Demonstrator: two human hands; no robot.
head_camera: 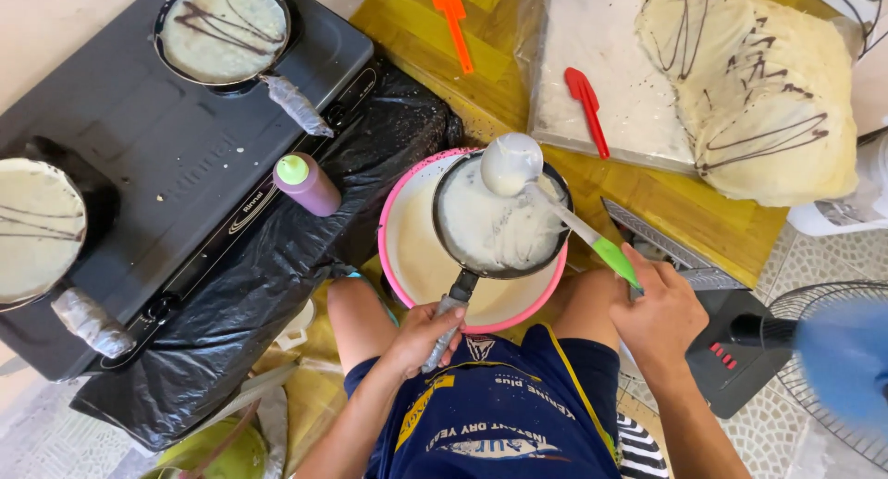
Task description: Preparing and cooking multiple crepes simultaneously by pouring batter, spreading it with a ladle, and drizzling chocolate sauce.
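Gripping the wrapped handle of a small dark pan (499, 222), the left hand (427, 336) is closed tight around it and holds the pan, coated in pale batter, over a pink-rimmed bowl (407, 257) of the same batter. The right hand (659, 314) is clamped on the green handle of a ladle (514, 165), whose cup sits above the pan's far edge. If the pan tips past the bowl's rim, batter would likely run onto the bare knees or the black plastic sheet (250, 285) beside it; a wet grip on the ladle could let it slide. A purple squeeze bottle (309, 184) stands on the sheet next to a dark two-burner stove (139, 128), where two pans (222, 30) hold crepes striped with chocolate. Beyond the bowl lies a yellow wooden tabletop (490, 81) with an orange spatula (450, 18), a red spatula (586, 104) and finished crepes (758, 91) on a plastic-covered board. A fan (832, 368) stands at the right on the tiled floor.
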